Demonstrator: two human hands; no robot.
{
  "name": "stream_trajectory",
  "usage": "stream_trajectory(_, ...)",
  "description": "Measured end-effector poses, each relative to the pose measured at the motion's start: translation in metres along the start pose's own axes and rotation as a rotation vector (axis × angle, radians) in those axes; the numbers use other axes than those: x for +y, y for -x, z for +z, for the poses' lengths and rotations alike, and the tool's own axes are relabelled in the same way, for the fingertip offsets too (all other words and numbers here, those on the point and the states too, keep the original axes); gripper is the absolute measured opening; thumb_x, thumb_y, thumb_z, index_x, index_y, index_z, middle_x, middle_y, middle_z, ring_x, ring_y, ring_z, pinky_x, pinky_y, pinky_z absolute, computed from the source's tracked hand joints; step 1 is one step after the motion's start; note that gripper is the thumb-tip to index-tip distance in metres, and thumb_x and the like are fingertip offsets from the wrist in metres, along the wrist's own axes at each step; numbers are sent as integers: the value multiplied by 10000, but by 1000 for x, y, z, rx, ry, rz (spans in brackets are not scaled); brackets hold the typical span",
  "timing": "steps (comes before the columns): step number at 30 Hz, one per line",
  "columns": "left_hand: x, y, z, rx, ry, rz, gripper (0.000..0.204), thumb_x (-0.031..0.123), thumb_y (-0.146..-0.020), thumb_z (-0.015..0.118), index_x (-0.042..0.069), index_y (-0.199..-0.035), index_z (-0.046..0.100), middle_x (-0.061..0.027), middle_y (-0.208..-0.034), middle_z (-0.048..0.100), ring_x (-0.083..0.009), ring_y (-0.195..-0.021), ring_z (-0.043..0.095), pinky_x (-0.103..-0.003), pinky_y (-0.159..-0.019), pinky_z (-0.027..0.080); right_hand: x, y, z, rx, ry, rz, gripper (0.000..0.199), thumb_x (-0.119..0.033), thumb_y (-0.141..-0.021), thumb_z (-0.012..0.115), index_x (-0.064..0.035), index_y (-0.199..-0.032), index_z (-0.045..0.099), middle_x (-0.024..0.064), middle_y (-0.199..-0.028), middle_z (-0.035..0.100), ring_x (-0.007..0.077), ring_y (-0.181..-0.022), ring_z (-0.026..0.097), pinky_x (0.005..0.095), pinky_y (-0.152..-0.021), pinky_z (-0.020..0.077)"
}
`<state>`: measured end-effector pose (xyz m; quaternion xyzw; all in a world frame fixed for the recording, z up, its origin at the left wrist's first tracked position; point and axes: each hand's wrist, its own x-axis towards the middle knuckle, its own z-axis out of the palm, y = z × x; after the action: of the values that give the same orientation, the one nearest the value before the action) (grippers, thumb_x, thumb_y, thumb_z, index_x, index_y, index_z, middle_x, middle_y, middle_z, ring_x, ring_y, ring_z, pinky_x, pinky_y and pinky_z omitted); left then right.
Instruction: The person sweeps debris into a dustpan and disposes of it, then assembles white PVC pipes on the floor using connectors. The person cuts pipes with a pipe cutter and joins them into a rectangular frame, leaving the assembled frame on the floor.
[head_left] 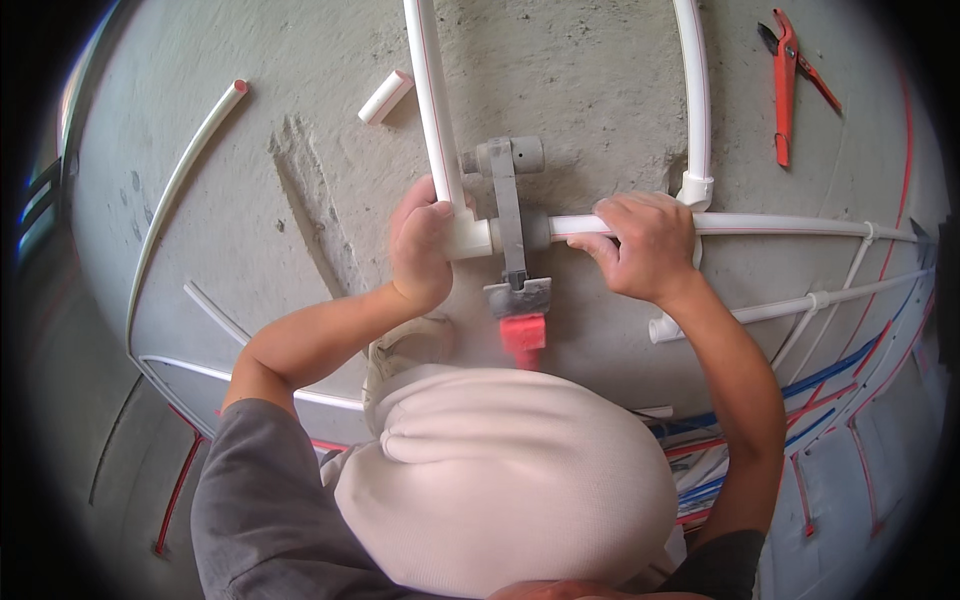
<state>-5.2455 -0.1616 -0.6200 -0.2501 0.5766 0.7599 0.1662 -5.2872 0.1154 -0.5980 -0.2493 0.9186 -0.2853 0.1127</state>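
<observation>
My left hand [420, 245] is closed around a white elbow fitting [470, 238], with a long white pipe [430, 100] rising from it. My right hand [645, 240] grips a white plastic pipe [575, 229] that runs sideways, its thumb along the near side. Between both hands sits a pipe fusion welder [508, 200], with a flat metal plate, grey round dies and a red handle [523, 335] toward me. The elbow meets the die on the plate's left; the pipe's end meets the one on its right.
Red-handled pipe cutters [785, 90] lie at the far right on the concrete floor [570, 70]. A short pipe offcut [385, 97] and a long curved pipe [165, 200] lie at left. Another upright pipe [693, 90] ends in a fitting [695, 190]. Blue pipes [820, 378] run at right.
</observation>
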Motion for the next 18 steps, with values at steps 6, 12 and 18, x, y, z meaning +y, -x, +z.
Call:
stream_trajectory(6,-1,0,1,9,-7,-5,400,399,-901,539,21,-1003,620,-47,-922,617,-129,-856,533,-279,-773,432,0,2,-2,-59,2,20,343,-372,-789,817,-78,-776,641,81,-684,613,315,-641,622,430,-580,450)
stream_trajectory(12,0,0,0,13,-16,-12,381,382,-896,536,25,-999,621,-47,-926,618,-130,-863,532,-282,-779,430,1,1,-2,-49,-9,10,348,-379,-792,815,-77,-781,642,84,-690,617,318,-644,625,429,-583,454)
stream_trajectory(18,1,0,2,23,5,-30,373,367,-884,537,21,-997,620,-58,-935,623,-142,-867,540,-290,-793,437,0,2,1,2,27,-1,409,-431,-792,808,-116,-675,575,55,-639,586,285,-605,626,417,-531,445)
